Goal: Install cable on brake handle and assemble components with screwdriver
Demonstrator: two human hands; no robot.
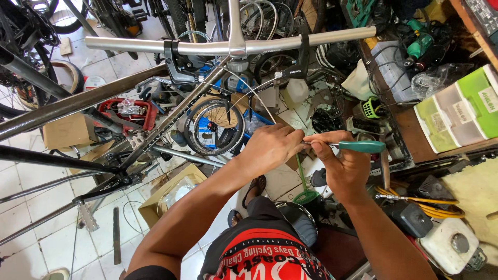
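Right hand (345,166) clamped around green-handled screwdriver (361,147), handle pinched between thumb and curled fingers, sticking out to the right, roughly level. Shaft ran left toward the left hand (270,148); tip hidden behind it. Left hand closed into a loose fist at the tip end, seemingly pinching something small there; could not tell what, too hidden. Both hands touching or nearly so, held in mid-air below the silver handlebar (233,45) and just right of the dark bike frame (78,103). Thin white cable (259,96) arced down from the brake lever (179,65) toward the left fist; could not tell whether actually gripped. Small spoked wheel (213,127) sat below and left of the hands, on the tiled floor (31,207). Green-and-clear parts box (459,111) on the wooden bench (410,129) to the right, well apart. Yellow hose (425,202) and white tank (451,249) lower right. Judgement on handling: screwdriver light and rigid, plastic handle grippy enough, best taken mid-handle for torque with the other hand steadying the shaft near the tip. Cable thin, springy, likely slippery and prone to fraying at the cut end; best pinched close to the end. Whatever sat in the left fist likely small and easy to drop into the clutter underneath.
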